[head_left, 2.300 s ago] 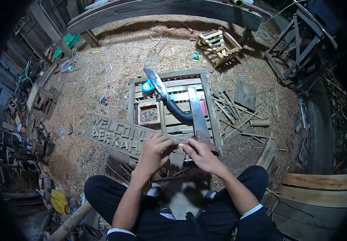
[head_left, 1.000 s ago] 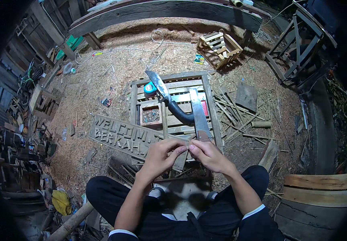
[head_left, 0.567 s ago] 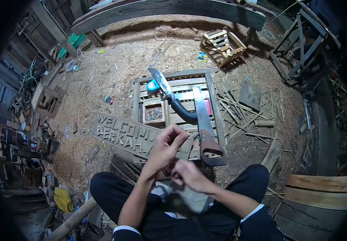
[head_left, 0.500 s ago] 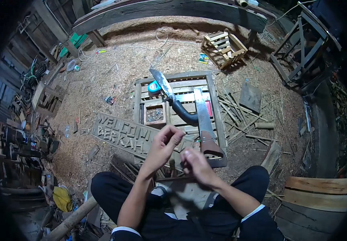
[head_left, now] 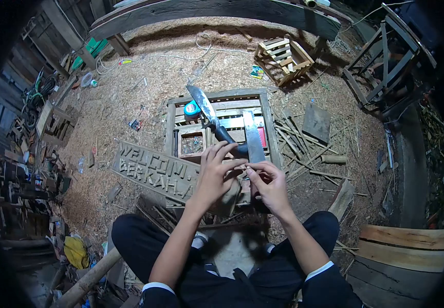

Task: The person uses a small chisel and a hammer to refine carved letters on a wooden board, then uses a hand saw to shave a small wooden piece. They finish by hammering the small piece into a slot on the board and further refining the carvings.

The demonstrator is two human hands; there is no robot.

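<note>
My left hand [head_left: 214, 172] and my right hand [head_left: 270, 189] meet over the right end of a carved wooden sign [head_left: 152, 172]. Thumb and fingertips of both hands pinch at one spot, on something too small to make out; the other left fingers are spread. Raised letters on the sign read "WELCOM" and "BERKAH"; its right end is partly covered by my left hand. Just beyond the hands, a handsaw [head_left: 254, 138] and a machete [head_left: 203, 102] with a black handle lie on a slatted wooden table [head_left: 269, 115]. My right hand hides the saw's handle.
A teal tape measure [head_left: 191, 109] and a small wooden box [head_left: 192, 143] of small metal pieces are on the slatted table. Thin sticks [head_left: 296, 138] lie to the right. Farther back stand a slatted crate [head_left: 285, 61] and a long beam [head_left: 211, 18]. Shavings cover the floor.
My hands have moved up and forward from near my lap, and their fingertips have come together. The right hand has turned from a loose curl into a pinch. The view has shifted slightly.
</note>
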